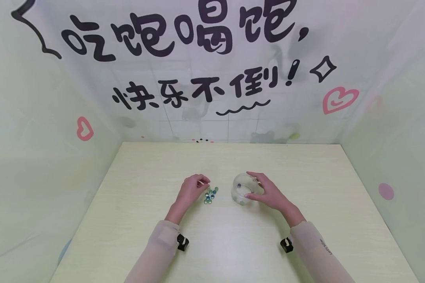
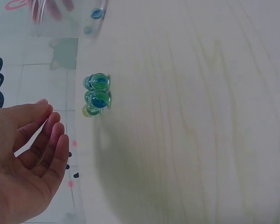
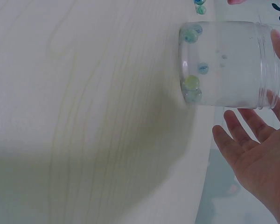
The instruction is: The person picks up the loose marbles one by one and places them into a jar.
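A clear jar (image 3: 228, 65) stands on the table, its threaded mouth uppermost. Several glass marbles (image 3: 192, 83) lie in its bottom. My right hand (image 1: 269, 192) grips the jar near the mouth, thumb on one side and fingers on the other. Left of the jar, a small cluster of green and blue marbles (image 1: 210, 195) lies on the table. My left hand (image 1: 190, 190) hovers beside that cluster, above the tabletop. Its thumb and index fingertips are close together, the other fingers loosely curved. No marble shows between them in the left wrist view.
The pale wood-grain table (image 1: 212, 243) meets a white printed curtain (image 1: 212, 122) at its back edge, with more curtain on both sides. A black wrist strap part (image 1: 182, 242) hangs at the left cuff, another (image 1: 287, 245) at the right.
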Motion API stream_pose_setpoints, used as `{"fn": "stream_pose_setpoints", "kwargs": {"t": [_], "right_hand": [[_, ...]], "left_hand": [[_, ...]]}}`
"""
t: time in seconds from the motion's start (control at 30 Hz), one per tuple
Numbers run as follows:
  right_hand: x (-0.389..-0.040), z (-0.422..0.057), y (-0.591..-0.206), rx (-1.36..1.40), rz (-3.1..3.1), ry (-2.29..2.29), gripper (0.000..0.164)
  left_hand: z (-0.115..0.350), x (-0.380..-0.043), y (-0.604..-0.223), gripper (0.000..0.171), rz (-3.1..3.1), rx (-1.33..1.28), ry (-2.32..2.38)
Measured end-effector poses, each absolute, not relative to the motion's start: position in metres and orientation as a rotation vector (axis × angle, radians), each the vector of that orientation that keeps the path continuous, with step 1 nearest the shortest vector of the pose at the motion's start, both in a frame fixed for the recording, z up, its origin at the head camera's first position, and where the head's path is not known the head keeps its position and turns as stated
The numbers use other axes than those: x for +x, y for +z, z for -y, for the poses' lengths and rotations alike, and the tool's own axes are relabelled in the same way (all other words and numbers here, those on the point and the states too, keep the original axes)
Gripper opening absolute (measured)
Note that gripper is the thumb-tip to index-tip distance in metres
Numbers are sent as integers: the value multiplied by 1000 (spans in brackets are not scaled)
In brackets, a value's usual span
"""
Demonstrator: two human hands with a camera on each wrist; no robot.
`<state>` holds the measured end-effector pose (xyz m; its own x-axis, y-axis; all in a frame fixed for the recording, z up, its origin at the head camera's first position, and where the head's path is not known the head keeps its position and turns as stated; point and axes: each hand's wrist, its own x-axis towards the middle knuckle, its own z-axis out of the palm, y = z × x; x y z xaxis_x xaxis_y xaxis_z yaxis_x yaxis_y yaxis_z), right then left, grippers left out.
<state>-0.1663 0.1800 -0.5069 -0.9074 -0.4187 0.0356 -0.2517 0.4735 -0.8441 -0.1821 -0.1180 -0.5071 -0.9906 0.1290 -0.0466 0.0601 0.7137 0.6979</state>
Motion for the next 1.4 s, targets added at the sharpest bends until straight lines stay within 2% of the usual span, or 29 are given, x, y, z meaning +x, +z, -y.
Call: {"fn": "stream_pose_setpoints", "kwargs": {"t": [0.43, 0.97, 1.4], "right_hand": [[-167, -180, -507, -568, -2535, -1407, 80], [-167, -180, -508, -569, -2533, -1420, 79], [-170, -182, -514, -576, -2539, -1420, 78]], "left_hand": [[121, -187, -523, 13, -2832, 154, 1055], [121, -195, -529, 22, -2835, 182, 941], [120, -195, -530, 13, -2848, 164, 913]]}}
